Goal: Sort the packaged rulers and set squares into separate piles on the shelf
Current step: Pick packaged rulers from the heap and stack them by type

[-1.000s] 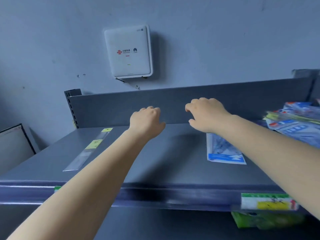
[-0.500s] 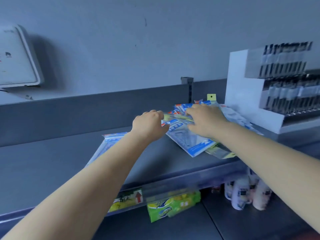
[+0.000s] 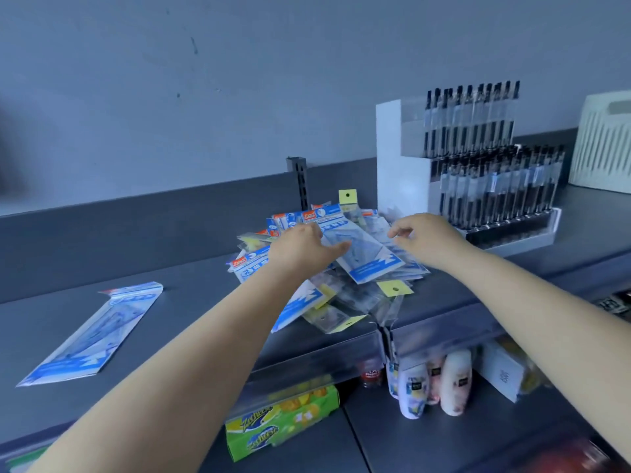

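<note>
Here, the shelf [image 3: 177, 295] carries a mixed heap [image 3: 341, 268] at centre; one set-square pack [image 3: 95, 332] lies apart at left. Step in hand: picking from the heap. Left hand [image 3: 300, 250] presses the top pack [image 3: 358, 250], thumb spread; right hand [image 3: 426, 237] hovers, fingers loosely curled, holding nothing. Next: grip one pack, clear of the pen display [image 3: 478, 172] just right.

A jumbled heap of packaged rulers and set squares [image 3: 341, 268] lies on the grey shelf [image 3: 170, 302], blue-and-white packs tilted on top, yellow-tagged clear sleeves below. One set square pack [image 3: 92, 336] lies flat, well apart to the left.
</note>
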Demonstrator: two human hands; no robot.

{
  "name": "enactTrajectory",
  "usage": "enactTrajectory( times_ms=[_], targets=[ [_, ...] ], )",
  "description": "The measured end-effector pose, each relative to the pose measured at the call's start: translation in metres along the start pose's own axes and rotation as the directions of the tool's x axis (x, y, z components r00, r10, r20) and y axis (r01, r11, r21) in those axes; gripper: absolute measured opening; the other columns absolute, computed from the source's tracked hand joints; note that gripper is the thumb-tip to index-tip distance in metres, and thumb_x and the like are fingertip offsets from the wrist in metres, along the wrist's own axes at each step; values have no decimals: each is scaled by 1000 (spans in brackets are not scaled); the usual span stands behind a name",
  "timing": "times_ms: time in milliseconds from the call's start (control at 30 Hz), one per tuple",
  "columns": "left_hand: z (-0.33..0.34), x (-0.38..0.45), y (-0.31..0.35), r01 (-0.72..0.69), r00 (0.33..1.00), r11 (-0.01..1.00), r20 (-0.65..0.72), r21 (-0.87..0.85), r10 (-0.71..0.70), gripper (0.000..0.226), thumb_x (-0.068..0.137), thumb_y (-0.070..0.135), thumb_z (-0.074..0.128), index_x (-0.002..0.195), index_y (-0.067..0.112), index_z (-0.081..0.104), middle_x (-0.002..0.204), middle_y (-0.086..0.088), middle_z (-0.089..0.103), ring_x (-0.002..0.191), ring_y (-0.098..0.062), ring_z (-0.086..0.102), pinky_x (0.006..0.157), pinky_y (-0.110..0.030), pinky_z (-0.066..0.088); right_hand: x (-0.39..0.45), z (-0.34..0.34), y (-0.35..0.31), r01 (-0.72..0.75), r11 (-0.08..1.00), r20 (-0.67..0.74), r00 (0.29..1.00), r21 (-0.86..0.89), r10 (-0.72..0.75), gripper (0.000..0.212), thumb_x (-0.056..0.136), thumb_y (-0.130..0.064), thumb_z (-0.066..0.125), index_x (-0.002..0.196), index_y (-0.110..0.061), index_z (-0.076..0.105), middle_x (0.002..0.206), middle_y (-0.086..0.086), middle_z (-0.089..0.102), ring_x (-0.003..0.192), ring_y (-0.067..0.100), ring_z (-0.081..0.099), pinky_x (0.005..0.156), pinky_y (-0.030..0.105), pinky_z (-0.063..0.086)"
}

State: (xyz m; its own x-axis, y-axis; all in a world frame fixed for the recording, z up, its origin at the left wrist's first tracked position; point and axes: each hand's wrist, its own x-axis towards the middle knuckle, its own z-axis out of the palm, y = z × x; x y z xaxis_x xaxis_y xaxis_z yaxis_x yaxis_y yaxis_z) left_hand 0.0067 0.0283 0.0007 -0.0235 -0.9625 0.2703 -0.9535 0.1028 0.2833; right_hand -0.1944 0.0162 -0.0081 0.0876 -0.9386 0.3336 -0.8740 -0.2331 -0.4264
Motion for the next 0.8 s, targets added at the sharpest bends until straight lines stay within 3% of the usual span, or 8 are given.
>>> enactTrajectory(
  times_ms=[133,267,367,433,500,600,700,800],
  targets=[
    [7,10,12,97,995,989,1,112,-98,78,72,79,45,107,10,52,118,-7,57,113,-27,51,82,-36,46,3,0,8,-47,997,35,998,56,45,22,90,-25,57,110,-23,66,115,3,63,105,20,57,93,32,45],
    [10,18,13,125,992,979,15,161,-129,80,67,80,52,102,9,55,115,-9,57,112,-28,52,85,-37,47,9,3,6,-95,994,113,989,45,90,41,88,-37,59,124,-17,56,124,5,59,112,22,56,95,31,43],
    [9,23,9,154,987,984,38,91,-158,65,66,76,58,73,13,42,92,-8,58,90,-25,57,68,-33,47,14,7,5,-136,990,145,981,28,131,52,86,-43,60,125,-8,53,129,9,56,116,24,53,96,33,43],
    [7,25,4,182,981,983,61,14,-183,61,70,69,63,66,14,35,71,-2,47,69,-20,48,50,-27,33,17,9,4,-159,987,162,975,20,154,56,86,-48,58,119,-3,56,126,12,58,113,27,55,97,36,44],
    [5,27,-2,196,979,979,64,-53,-193,55,75,60,65,74,11,40,70,0,43,71,-20,45,51,-27,30,20,10,3,-161,987,158,975,26,155,61,84,-53,57,123,-6,54,129,12,55,115,27,54,98,39,44],
    [2,28,-6,193,981,974,49,-118,-189,51,79,52,66,104,11,47,92,-2,50,83,-21,48,67,-29,38,24,10,-1,-140,990,138,981,32,135,68,83,-54,58,133,-10,47,137,10,50,118,26,52,96,35,45],
    [4,28,-6,198,980,972,22,-129,-197,50,80,54,63,96,12,43,85,0,50,75,-19,47,63,-28,37,29,14,-6,-150,989,175,974,10,146,72,81,-60,56,127,-3,53,132,13,52,116,27,54,98,36,45],
    [6,25,0,212,977,974,-5,-81,-213,55,75,60,65,92,13,42,70,3,43,60,-12,40,50,-26,28,33,21,-10,-159,986,157,974,-43,164,84,74,-69,55,133,-11,46,138,12,45,121,29,48,99,37,44]
  ],
)
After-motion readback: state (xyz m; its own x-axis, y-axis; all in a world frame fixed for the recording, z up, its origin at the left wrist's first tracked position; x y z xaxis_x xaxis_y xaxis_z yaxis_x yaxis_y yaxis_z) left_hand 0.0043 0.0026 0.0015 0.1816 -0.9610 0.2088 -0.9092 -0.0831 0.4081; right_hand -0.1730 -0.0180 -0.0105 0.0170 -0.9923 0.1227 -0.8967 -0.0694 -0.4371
